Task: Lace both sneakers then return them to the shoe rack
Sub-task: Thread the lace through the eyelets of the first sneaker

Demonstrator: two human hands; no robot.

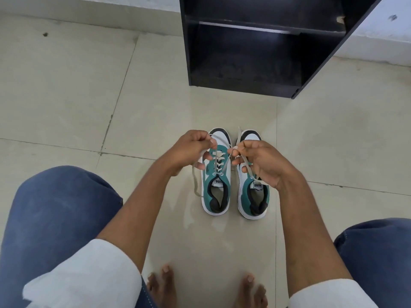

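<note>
Nearest the camera are two bare feet (206,287) on the tiled floor (66,96), toes pointing forward, and above them two knees in blue trousers (55,207) spread wide apart, which leaves an open lane between the legs for both arms to reach down, a posture that suggests the person sits or crouches low over the work; two white sleeves (89,278) are pushed back to the elbow, probably to keep cloth out of the laces. Farther out, the left hand (189,150) is closed in a pinch on one end of the pale lace (219,161), its loose tail trailing down to the floor beside the shoe, and the right hand (260,163) is likewise clenched on the other end, which runs across its palm; the two ends are drawn up and outward away from each other, seemingly to tighten the crossings before a knot. Under the hands stand two teal-and-white sneakers, side by side and just apart, heels toward the person and toes toward the rack, so both can be lifted straight ahead when done. The left sneaker (216,190) shows its lace crossed through the eyelets up to the tongue; the right sneaker (253,196) is largely hidden by the right hand, and I cannot tell whether it is laced. Beyond them, well apart, stands one black shoe rack (244,81) against the wall, with two shelves in view, both bare
</note>
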